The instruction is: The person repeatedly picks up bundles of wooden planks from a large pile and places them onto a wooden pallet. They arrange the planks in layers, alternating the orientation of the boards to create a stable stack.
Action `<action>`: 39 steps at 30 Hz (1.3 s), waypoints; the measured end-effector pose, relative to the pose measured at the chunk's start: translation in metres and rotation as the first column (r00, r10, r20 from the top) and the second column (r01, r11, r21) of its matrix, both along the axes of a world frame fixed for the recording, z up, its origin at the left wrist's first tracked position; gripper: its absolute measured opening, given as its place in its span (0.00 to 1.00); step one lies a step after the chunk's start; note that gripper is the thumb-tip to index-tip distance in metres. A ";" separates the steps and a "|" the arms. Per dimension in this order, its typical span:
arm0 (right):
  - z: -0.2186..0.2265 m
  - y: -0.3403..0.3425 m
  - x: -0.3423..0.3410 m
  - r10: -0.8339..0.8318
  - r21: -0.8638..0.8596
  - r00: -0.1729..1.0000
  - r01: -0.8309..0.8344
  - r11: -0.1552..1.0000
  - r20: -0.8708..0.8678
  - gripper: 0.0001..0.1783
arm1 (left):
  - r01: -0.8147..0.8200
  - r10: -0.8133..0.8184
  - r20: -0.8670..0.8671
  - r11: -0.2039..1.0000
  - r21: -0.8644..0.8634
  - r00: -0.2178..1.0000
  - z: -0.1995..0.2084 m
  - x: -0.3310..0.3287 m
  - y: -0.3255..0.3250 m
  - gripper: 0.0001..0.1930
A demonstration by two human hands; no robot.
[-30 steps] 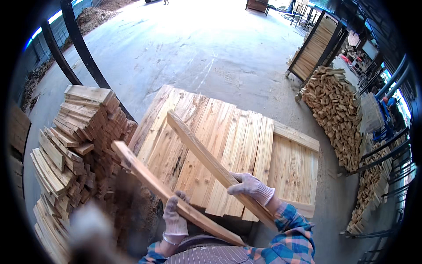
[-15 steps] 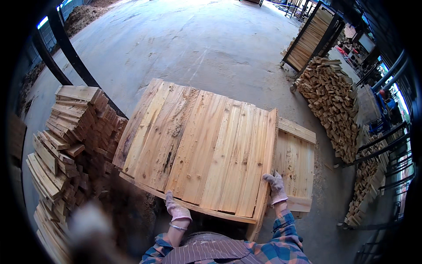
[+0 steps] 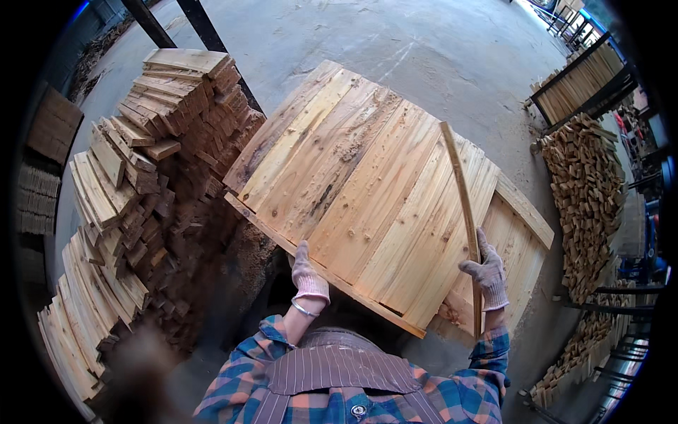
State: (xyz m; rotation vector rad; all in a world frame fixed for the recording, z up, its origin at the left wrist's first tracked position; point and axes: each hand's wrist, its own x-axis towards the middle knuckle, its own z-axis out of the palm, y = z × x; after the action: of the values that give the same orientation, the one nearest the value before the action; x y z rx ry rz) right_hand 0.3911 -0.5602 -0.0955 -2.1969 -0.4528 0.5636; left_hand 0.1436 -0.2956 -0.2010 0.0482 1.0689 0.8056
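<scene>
Boards lie side by side as a wide wooden panel (image 3: pixel 367 177), with sawdust scattered over them. My left hand (image 3: pixel 309 277), in a pale glove, grips the panel's near strip (image 3: pixel 364 300), thumb on top and fingers hidden beneath. In my gloved right hand (image 3: pixel 489 274) is a narrow wooden board (image 3: pixel 460 185), stood on edge and seen as a thin line. Its far end reaches over the panel's right part. Below and to the right, a second planked wooden panel (image 3: pixel 519 265) shows partly, with a crosspiece (image 3: pixel 524 210) along its far side.
At my left rises a tall, uneven stack of planks (image 3: pixel 113 187). Black metal posts (image 3: pixel 205 32) stand behind it. Cut wood pieces (image 3: pixel 585 201) are heaped at the right, near a wheeled rack of boards (image 3: pixel 583 81). Concrete floor (image 3: pixel 452 63) stretches beyond the panel.
The board at the panel's right edge is now lifted and tilted in my right hand, apart from that edge. My left hand keeps its grip. The whole view has turned.
</scene>
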 end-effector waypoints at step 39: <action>-0.032 0.364 0.198 0.537 -0.260 0.788 -0.474 0.841 0.300 0.31 | 0.406 -0.226 -0.735 0.911 0.073 0.640 -0.067 -0.048 -0.006 0.14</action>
State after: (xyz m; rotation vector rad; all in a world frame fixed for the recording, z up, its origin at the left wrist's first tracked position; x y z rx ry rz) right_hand 0.5887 -0.1966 -0.1272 -2.3507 -1.2702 0.4825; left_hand 0.0956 -0.3016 -0.2677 0.8030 1.6396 0.5770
